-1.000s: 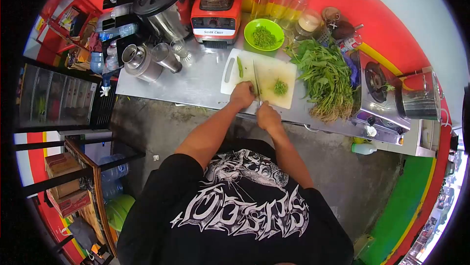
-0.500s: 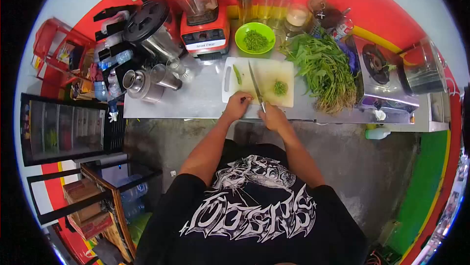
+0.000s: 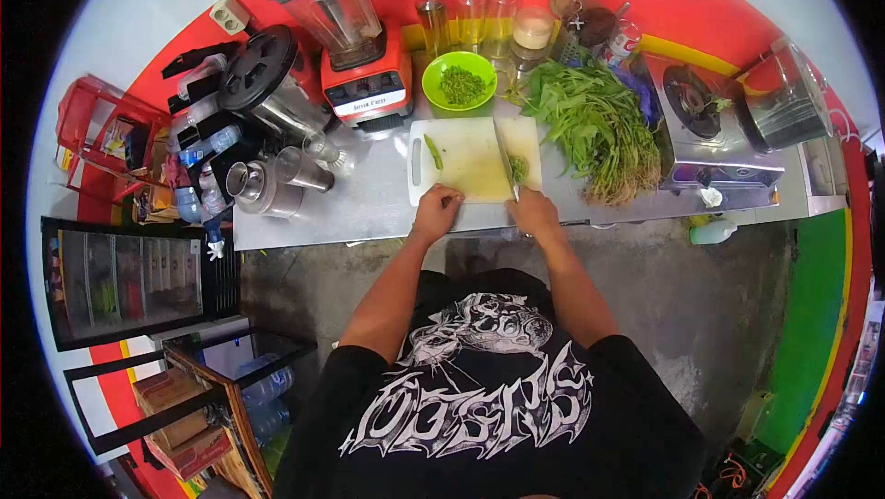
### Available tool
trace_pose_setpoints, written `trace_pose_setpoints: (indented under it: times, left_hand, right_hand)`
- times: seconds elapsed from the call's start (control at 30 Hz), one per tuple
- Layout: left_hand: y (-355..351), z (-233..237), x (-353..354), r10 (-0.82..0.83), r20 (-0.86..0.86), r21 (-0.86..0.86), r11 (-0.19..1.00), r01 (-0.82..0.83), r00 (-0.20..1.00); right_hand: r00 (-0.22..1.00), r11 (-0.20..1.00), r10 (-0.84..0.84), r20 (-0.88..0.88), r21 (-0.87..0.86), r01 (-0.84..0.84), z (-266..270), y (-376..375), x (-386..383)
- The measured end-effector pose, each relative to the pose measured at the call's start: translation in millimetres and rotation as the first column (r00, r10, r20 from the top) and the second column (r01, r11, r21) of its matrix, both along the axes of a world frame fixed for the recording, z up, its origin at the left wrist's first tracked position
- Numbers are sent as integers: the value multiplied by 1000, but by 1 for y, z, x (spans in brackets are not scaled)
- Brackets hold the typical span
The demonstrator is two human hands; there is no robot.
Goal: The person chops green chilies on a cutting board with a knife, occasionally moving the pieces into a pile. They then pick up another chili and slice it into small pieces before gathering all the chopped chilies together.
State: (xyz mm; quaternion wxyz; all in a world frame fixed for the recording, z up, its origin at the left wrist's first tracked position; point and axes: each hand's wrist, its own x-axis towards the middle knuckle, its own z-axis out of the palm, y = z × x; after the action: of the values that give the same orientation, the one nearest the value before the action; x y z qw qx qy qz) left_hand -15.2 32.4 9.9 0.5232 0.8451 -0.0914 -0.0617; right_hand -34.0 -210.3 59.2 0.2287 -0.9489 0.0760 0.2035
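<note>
A white cutting board (image 3: 470, 187) lies at the counter's front edge. My right hand (image 3: 533, 212) is closed around the handle of a long knife (image 3: 504, 153), its blade pointing away from me beside a small heap of chopped greens (image 3: 520, 168). A whole green chili (image 3: 433, 152) rests on the board's left part. My left hand (image 3: 437, 211) is at the board's near edge with its fingers curled together; whatever they may hold is hidden. Behind the board stands a lime-green bowl (image 3: 430, 86) with chopped greens inside.
A large bunch of leafy greens with roots (image 3: 590, 130) lies right of the board, before a gas stove (image 3: 714, 162). A red blender (image 3: 367, 84), metal cups (image 3: 302, 171) and a dark-lidded steel container (image 3: 277, 84) stand left. Pump bottles (image 3: 470, 15) line the wall.
The knife has moved right across the board to the edge of the chopped heap, which looks narrower now. My left hand stays at the near edge. The camera view has shifted a little.
</note>
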Motion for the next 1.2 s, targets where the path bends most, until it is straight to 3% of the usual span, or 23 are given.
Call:
trace_pose_setpoints:
  times: [0.2, 0.27, 0.37, 0.53, 0.7, 0.8, 0.87, 0.93, 1.0, 1.03, 1.1, 1.2]
  left_hand:
    - [-3, -5, 1, 12, 10, 78, 997, -13, 1000]
    - [-1, -1, 6, -4, 48, 120, 993, -2, 999]
    - [2, 0, 9, -18, -12, 115, 993, 19, 1000]
    - [6, 10, 16, -65, -146, 216, 972, 96, 987]
    - [22, 7, 15, -124, -149, 95, 986, 139, 981]
    - [37, 10, 14, -83, -216, -32, 996, 78, 973]
    - [40, 8, 15, 104, -30, -38, 994, -105, 994]
    - [38, 17, 20, 107, -41, -30, 994, -108, 993]
    - [31, 23, 25, 165, 110, 189, 965, -184, 980]
    - [28, 21, 28, 145, 14, 241, 960, -144, 989]
    - [24, 17, 29, 144, 66, 261, 953, -156, 987]
    - [21, 11, 28, 141, 131, 300, 938, -174, 981]
  right_hand:
    - [995, 995, 98, 22, 1, -98, 3, 7, -13]
    - [1000, 1000, 2, 14, -28, -2, -1, 6, -11]
    - [989, 1000, -24, 148, 23, 21, 15, 5, -16]
    - [990, 998, -13, 142, -65, 23, -2, 7, -11]
    - [996, 993, -35, 85, -109, 44, 2, 17, -13]
    - [997, 988, -34, 66, -151, 44, 4, 23, -16]
    - [999, 985, -34, 31, -166, 39, 12, 26, -19]
    - [998, 983, -18, 61, -183, 29, 16, 26, -24]
    - [996, 979, -5, 89, -201, 23, 22, 28, -29]
    - [998, 976, -30, 51, -215, 40, 26, 29, -30]
    - [998, 969, -58, 15, -240, 60, 30, 28, -32]
    - [993, 977, -58, 102, -200, 78, 24, 28, -42]
